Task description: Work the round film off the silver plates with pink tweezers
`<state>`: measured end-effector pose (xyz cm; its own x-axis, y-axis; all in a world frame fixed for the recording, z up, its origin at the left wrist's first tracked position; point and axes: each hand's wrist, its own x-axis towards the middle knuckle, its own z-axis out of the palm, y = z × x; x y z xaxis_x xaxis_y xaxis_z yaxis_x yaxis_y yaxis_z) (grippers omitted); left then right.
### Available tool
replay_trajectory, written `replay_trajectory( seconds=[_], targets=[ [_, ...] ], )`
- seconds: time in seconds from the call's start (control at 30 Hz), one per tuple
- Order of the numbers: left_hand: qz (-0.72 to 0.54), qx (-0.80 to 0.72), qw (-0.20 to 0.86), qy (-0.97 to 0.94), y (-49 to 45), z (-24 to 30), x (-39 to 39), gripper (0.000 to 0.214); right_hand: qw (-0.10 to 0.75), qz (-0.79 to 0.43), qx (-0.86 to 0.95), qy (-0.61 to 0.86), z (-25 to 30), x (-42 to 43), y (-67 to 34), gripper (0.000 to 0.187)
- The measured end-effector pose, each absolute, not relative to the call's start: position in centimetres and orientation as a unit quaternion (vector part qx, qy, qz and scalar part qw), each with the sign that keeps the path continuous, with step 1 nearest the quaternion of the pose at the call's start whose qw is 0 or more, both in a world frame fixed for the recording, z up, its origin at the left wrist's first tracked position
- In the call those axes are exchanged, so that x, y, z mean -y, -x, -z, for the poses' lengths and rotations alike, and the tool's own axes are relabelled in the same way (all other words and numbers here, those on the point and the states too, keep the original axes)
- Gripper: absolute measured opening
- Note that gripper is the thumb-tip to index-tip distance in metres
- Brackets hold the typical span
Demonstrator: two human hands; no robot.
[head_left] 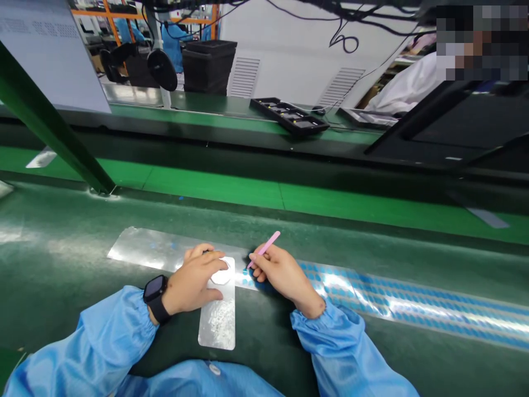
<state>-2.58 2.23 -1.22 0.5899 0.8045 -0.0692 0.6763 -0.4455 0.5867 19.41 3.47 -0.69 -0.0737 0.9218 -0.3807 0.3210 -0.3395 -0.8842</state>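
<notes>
My left hand (192, 281) lies over the upper left part of a silver, round-cornered rectangular plate (219, 325). Its fingers are spread, with the index fingertip at a white round part (221, 274) on the plate and the thumb at the plate's surface. In my right hand (276, 270) I pinch slim pink tweezers (266, 248), their wide end pointing up and their narrow end down. That lower end is close to small blue pieces on a long clear strip (140, 248). Many blue dots (351, 286) cover the strip to the right of this hand.
A green post (53, 121) rises at the left of the green bench (61, 231). Beyond the bench runs a bright green belt (223, 184). A black tray (289, 116) sits on the far ledge. Dark monitor backs stand at right; a person in a white sleeve (405, 88) is behind.
</notes>
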Motion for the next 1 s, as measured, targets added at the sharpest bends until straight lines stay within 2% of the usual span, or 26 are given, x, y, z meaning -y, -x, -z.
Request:
replay_trajectory(
  seconds=[0.33,0.6,1.0],
  targets=[
    [-0.089,-0.441,0.305,-0.839,2.2,0.6,-2.4,0.062,0.349,-0.561,0.489,0.57,0.4,-2.8,-18.9,0.032],
    [-0.095,-0.437,0.306,-0.841,2.2,0.8,-2.2,0.067,0.286,-0.559,0.513,0.585,1.0,-3.6,-15.9,0.024],
    [-0.086,-0.427,0.308,-0.846,2.1,0.3,-2.2,0.065,0.249,-0.558,0.514,0.602,0.3,-3.7,-16.0,0.016]
  ],
)
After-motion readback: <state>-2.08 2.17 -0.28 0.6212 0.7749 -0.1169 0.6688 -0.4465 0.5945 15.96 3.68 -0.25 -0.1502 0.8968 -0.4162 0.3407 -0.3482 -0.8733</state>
